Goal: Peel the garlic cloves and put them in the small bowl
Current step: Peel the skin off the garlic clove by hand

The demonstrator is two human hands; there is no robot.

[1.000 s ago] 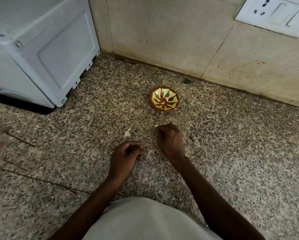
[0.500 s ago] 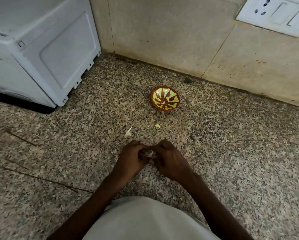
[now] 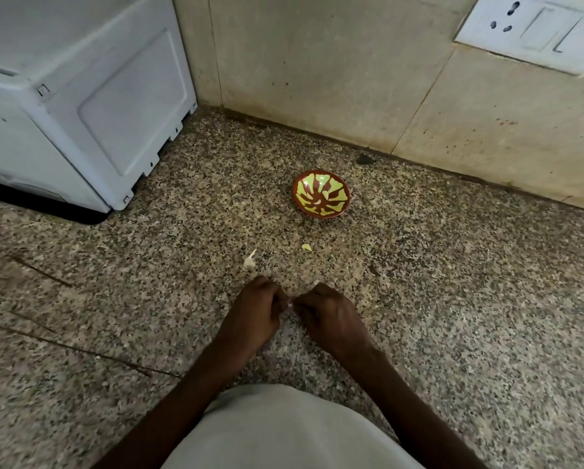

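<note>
Item: garlic clove (image 3: 288, 303), one, held. Only a pale sliver of it shows between the two hands, above the speckled stone worktop (image 3: 453, 316) and well short of the bowl; how much skin is still on it cannot be told.

Left hand (image 3: 255, 314): fingers curled, pinching the clove from its side. Right hand (image 3: 331, 316): fingers curled likewise, fingertips meeting the left's at the clove, as if picking at the skin.

Handling, by judgement: very light, firm but bruisable under hard pressure; the papery skin is dry and brittle, the flesh beneath likely slick and a little sticky once bared. Best held by the thick middle with one hand while the other nips the skin at the pointed tip or root end and pulls along the length. So small a piece could easily pop out of a pinch and skitter.

Item: small bowl (image 3: 321, 194), red-brown with yellow-green pattern, standing near the wall; no clove visible inside.

Item: pale scrap (image 3: 250, 260), probably skin, lying just beyond the left hand.

Item: small yellowish piece (image 3: 306, 247), between hands and bowl; clove or skin, cannot tell.
</note>
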